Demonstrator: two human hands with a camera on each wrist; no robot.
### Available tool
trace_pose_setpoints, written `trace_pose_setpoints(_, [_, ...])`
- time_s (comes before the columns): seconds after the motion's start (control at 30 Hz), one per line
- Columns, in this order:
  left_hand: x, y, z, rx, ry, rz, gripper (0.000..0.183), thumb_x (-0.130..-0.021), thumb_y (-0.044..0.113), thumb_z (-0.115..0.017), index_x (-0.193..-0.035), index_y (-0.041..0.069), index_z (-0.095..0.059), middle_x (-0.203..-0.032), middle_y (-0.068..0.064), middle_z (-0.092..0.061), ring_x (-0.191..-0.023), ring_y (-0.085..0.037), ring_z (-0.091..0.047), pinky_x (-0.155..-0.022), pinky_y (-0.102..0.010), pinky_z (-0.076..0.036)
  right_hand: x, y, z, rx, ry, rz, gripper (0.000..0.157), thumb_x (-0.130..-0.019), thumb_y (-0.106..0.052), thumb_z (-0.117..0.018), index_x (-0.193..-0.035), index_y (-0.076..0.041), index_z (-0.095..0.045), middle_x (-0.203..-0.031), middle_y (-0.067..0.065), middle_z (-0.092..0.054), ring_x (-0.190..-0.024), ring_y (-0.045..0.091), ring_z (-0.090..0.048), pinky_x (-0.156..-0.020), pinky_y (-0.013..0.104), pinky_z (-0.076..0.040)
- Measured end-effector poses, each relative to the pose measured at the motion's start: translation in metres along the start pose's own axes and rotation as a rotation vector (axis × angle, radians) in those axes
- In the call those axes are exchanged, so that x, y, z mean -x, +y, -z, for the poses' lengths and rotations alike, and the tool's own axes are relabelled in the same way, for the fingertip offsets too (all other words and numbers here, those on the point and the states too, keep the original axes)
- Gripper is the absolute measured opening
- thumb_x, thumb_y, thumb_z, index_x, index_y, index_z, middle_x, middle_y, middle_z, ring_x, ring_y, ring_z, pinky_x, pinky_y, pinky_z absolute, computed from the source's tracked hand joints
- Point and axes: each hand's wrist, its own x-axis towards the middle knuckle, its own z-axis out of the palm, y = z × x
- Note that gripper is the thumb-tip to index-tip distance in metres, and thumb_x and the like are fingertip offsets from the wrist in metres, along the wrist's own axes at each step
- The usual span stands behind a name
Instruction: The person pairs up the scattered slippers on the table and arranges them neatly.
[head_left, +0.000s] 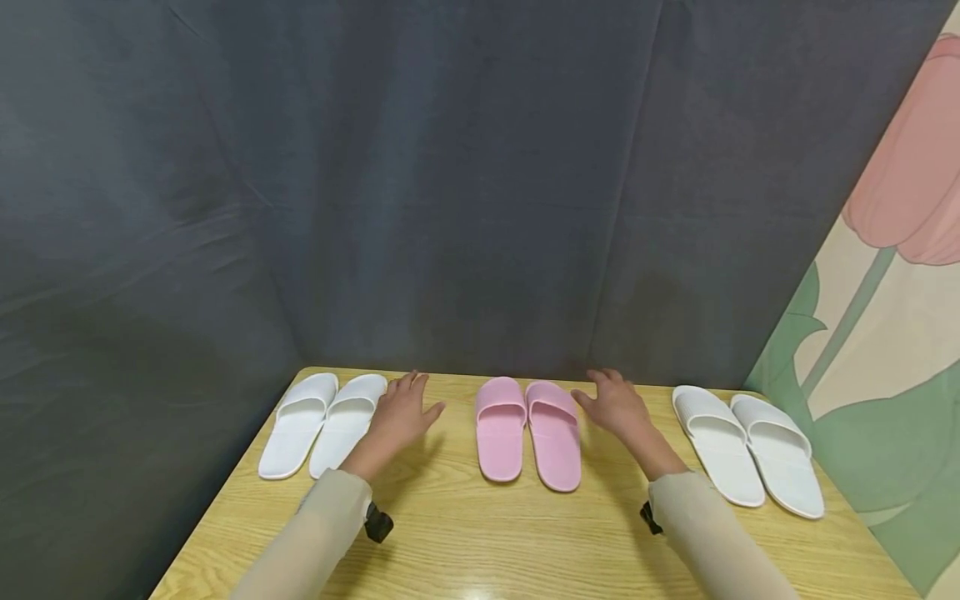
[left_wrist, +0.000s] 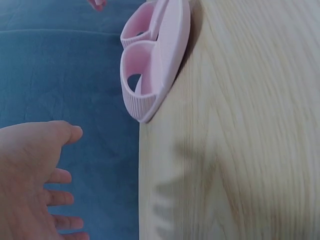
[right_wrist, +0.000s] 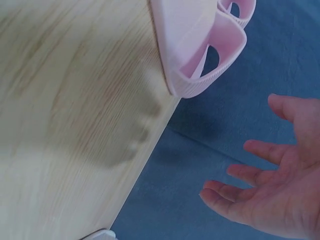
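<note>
While the pink slippers [head_left: 500,442] lie side by side on the wooden table [head_left: 517,533], the left hand [head_left: 401,408] hovers to their left and the right hand [head_left: 617,405] nearer on their right, each with its fingers spread. A left white pair [head_left: 295,437] and a right white pair [head_left: 726,462] flank the pink slippers farther out, with a dark curtain [head_left: 480,183] behind.

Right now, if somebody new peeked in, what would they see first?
Probably the pink slippers, in the middle of the table between the left hand and right hand. Next, perhaps, the big painted tulip at the far right. After that, the white slippers: one pair on the table's left, another pair on its right.
</note>
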Motion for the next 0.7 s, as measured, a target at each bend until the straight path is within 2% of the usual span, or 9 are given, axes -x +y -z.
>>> trace_pose_setpoints(0.27, [0.008, -0.015, 0.005, -0.008, -0.003, 0.022, 0.072, -0.099, 0.050, -0.059, -0.151, 0.003, -0.043, -0.157, -0.023, -0.037, -0.143, -0.047, -0.032, -0.107, -0.064, -0.037, 0.005, 0.016, 0.004, -0.012, 0.012, -0.012, 0.065, -0.100, -0.041, -0.057, -0.145, 0.005, -0.047, -0.149, 0.037, -0.037, -0.133, 0.062, -0.036, -0.103, 0.070, -0.037])
trace_pose_setpoints(0.7, [0.009, -0.037, 0.004, -0.024, -0.006, 0.032, 0.072, -0.098, 0.048, -0.061, -0.151, 0.002, -0.043, -0.157, -0.025, -0.036, -0.143, -0.046, -0.032, -0.108, -0.064, -0.034, 0.008, 0.042, 0.006, -0.031, -0.003, -0.033, 0.065, -0.101, -0.038, -0.057, -0.144, 0.009, -0.046, -0.148, 0.042, -0.034, -0.131, 0.064, -0.037, -0.103, 0.069, -0.037])
